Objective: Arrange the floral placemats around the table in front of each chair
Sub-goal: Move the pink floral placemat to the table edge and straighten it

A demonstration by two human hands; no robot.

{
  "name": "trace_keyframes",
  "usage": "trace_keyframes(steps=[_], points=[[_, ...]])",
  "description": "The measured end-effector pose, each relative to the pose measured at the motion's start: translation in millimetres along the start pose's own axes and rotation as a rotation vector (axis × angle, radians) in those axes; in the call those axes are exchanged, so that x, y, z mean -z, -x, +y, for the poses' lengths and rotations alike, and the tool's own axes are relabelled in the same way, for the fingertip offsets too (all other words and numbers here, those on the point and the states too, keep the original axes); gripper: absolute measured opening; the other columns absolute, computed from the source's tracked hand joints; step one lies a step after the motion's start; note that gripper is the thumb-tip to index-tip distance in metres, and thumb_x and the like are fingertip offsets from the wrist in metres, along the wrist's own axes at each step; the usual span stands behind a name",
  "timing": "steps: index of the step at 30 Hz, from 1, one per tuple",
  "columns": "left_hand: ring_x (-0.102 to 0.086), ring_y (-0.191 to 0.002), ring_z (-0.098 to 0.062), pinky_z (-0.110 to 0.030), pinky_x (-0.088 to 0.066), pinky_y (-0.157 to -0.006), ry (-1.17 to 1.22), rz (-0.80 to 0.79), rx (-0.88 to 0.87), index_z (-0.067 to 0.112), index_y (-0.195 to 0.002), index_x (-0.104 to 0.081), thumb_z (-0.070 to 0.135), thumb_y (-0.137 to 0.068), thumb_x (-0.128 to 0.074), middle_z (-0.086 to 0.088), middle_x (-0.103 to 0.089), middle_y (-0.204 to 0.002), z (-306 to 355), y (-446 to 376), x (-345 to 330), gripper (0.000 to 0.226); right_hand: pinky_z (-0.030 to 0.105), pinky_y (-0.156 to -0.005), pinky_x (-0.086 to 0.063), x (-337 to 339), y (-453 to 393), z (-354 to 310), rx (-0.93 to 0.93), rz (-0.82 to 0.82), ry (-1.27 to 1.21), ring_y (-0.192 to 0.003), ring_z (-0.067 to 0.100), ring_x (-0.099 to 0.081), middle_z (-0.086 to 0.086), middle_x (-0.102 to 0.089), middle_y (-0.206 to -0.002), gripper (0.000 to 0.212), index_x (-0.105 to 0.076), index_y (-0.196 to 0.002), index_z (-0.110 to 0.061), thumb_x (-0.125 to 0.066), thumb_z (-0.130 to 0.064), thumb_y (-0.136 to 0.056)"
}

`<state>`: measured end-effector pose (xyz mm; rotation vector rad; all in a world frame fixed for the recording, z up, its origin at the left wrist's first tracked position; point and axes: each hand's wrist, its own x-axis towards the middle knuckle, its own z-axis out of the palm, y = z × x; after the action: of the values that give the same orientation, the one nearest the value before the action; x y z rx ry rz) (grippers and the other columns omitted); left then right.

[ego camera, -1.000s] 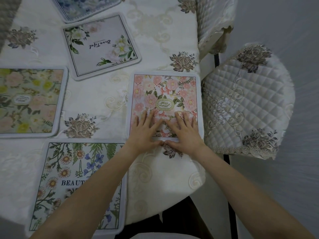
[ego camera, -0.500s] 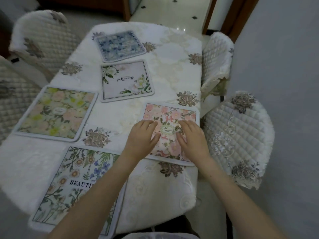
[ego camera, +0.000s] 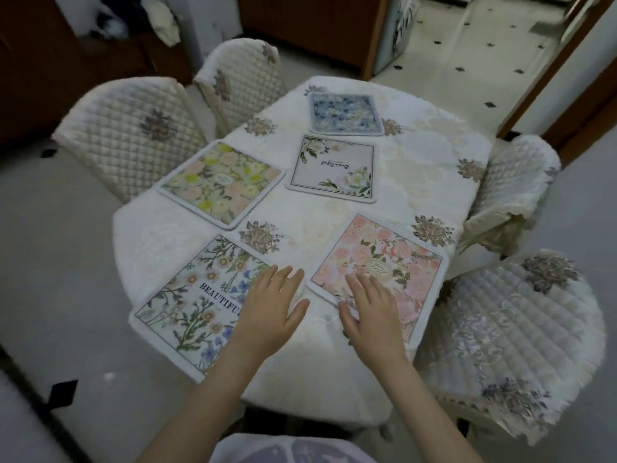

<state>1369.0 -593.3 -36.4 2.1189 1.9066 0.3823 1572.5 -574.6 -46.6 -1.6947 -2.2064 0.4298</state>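
Observation:
Several floral placemats lie on the white-clothed table [ego camera: 417,155]. The pink rose mat [ego camera: 384,259] sits at the near right, by the right chair. My right hand [ego camera: 370,312] hovers flat over its near corner, fingers spread, holding nothing. My left hand [ego camera: 272,309] is open too, over the right edge of the "BEAUTIFUL" wildflower mat [ego camera: 197,299] at the near left. A yellow-pink mat [ego camera: 220,183] lies at the left. The white mat with green leaves [ego camera: 334,172] sits near the middle. A blue mat [ego camera: 344,113] is at the far end.
Quilted cream chairs surround the table: one at the near right [ego camera: 507,345], one at the far right [ego camera: 514,182], two at the left [ego camera: 130,135] and far left [ego camera: 240,75]. Dark wood cabinets stand behind, and a tiled floor [ego camera: 467,45] lies beyond.
Both hands have lifted off the pink mat and drawn back toward me, the left one now over the wildflower mat. The view has pulled back and tilted up to show the whole table.

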Motion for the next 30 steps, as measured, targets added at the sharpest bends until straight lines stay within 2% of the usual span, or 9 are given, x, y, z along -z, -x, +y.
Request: trace_keyframes(steps=[5, 9, 13, 18, 22, 27, 30], points=[[-0.030, -0.139, -0.025, -0.042, -0.024, -0.116, -0.014, 0.021, 0.089, 0.021, -0.141, -0.038, 0.053, -0.092, -0.018, -0.004, -0.044, -0.145, -34.7, 34.1, 12.5, 0.062, 0.050, -0.113, -0.028, -17.3, 0.4, -40.1, 0.048, -0.033, 0.000, -0.139, 0.029, -0.032, 0.003, -0.044, -0.147, 0.048, -0.041, -0.141, -0.021, -0.044, -0.038, -0.096], [-0.019, -0.142, -0.021, -0.038, -0.016, -0.118, 0.014, 0.030, 0.139, 0.026, -0.146, -0.026, 0.054, -0.094, -0.022, 0.001, -0.032, -0.152, -70.3, 43.6, 31.5, 0.058, 0.047, -0.114, -0.028, -27.7, -9.4, -77.2, 0.065, -0.017, -0.012, -0.139, 0.029, -0.032, 0.005, -0.045, -0.145, 0.048, -0.041, -0.140, -0.021, -0.044, -0.038, -0.096], [-0.015, -0.144, -0.018, -0.034, -0.007, -0.118, 0.024, 0.041, 0.090, 0.029, -0.147, -0.020, 0.053, -0.095, -0.024, 0.003, -0.028, -0.154, -113.0, 53.9, 54.3, 0.058, 0.047, -0.114, -0.026, -43.9, -15.2, -124.3, 0.040, 0.003, 0.003, -0.140, 0.029, -0.031, 0.005, -0.043, -0.147, 0.048, -0.039, -0.141, -0.021, -0.044, -0.037, -0.096], [-0.021, -0.142, -0.020, -0.033, -0.009, -0.116, 0.023, 0.036, 0.029, 0.028, -0.145, -0.026, 0.052, -0.095, -0.029, 0.001, -0.035, -0.151, -175.6, 68.2, 84.0, 0.056, 0.045, -0.115, -0.025, -70.8, -14.9, -189.5, -0.028, 0.022, 0.020, -0.139, 0.027, -0.031, 0.004, -0.043, -0.147, 0.048, -0.040, -0.141, -0.019, -0.043, -0.036, -0.096], [-0.027, -0.140, -0.024, -0.038, -0.016, -0.116, 0.041, 0.046, -0.017, 0.025, -0.142, -0.032, 0.051, -0.094, -0.030, -0.001, -0.041, -0.147, -214.4, 74.4, 104.8, 0.055, 0.042, -0.117, -0.022, -87.0, -16.6, -234.5, -0.096, 0.026, 0.004, -0.141, 0.024, -0.027, 0.001, -0.038, -0.149, 0.049, -0.037, -0.143, -0.021, -0.039, -0.038, -0.097], [-0.026, -0.140, -0.025, -0.040, -0.019, -0.117, 0.020, 0.029, -0.090, 0.024, -0.143, -0.032, 0.048, -0.095, -0.034, -0.002, -0.040, -0.147, -229.6, 69.9, 122.0, 0.054, 0.046, -0.115, -0.025, -90.2, -14.6, -262.8, -0.139, 0.070, -0.011, -0.139, 0.024, -0.031, 0.002, -0.042, -0.146, 0.048, -0.039, -0.141, -0.021, -0.041, -0.037, -0.096], [-0.027, -0.139, -0.025, -0.040, -0.020, -0.117, 0.021, 0.036, -0.129, 0.024, -0.143, -0.033, 0.048, -0.095, -0.034, -0.002, -0.040, -0.147, -221.9, 69.3, 127.4, 0.053, 0.042, -0.116, -0.024, -85.0, -8.3, -263.7, -0.147, 0.084, 0.008, -0.139, 0.023, -0.030, 0.001, -0.042, -0.147, 0.049, -0.038, -0.142, -0.020, -0.042, -0.036, -0.096]])
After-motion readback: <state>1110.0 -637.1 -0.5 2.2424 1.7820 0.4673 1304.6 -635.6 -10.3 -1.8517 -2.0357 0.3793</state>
